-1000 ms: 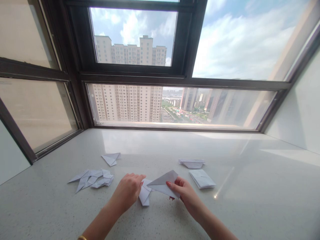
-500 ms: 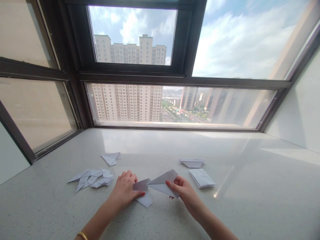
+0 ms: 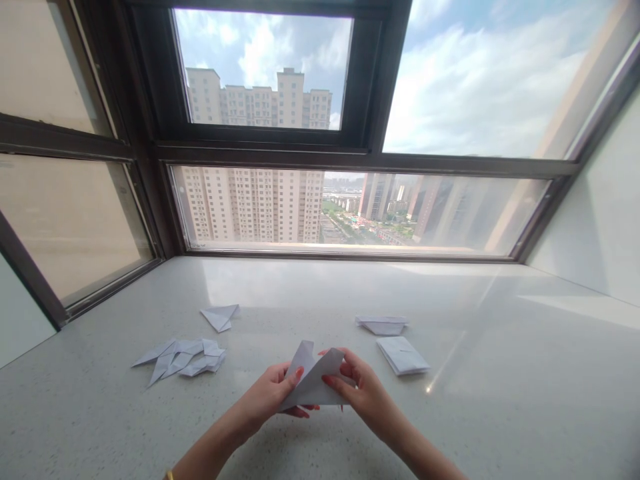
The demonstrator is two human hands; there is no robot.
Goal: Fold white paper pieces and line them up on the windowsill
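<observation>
Between my two hands, just above the counter, are white folded papers whose pointed flaps form a V. My left hand (image 3: 277, 393) grips the left folded paper (image 3: 303, 357), thumb on the near face and fingers underneath. My right hand (image 3: 356, 380) pinches the right folded paper (image 3: 326, 377) between thumb and fingers near its upper right edge. The two papers overlap at the middle; whether they are joined there I cannot tell. Part of each is hidden by my fingers.
A pile of several folded paper pieces (image 3: 183, 358) lies on the speckled counter (image 3: 150, 433) at left, with a folded triangle (image 3: 220, 318) beyond it. To the right are a boat-shaped folded paper (image 3: 383, 325) and a folded square (image 3: 403, 356). Window frames (image 3: 350, 257) border the counter's back.
My left hand has lifted its folded paper off the counter and turned it upright. Both hands have come closer, and the right paper has tilted so the two pieces overlap.
</observation>
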